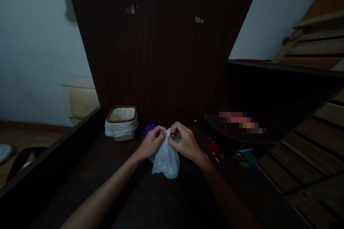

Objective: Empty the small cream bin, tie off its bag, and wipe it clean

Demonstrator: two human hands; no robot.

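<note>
A white plastic bag (167,161) sits on the dark wooden surface in the middle of the view, its body bulging and its top gathered. On the left side of the gathered neck, my left hand (153,140) pinches the plastic between thumb and fingers. My right hand (184,141) grips the same neck from the right, fingertips close to those of the left. What the bag contains cannot be made out. Just behind my left hand lies something purple (149,129), partly hidden.
A small bin (124,137) with a brown rim and a white liner stands at the back left. A dark shelf (233,134) is on the right, with several small colourful items (248,157) beneath it. A raised board (48,150) edges the left side; wooden slats (309,150) stand far right.
</note>
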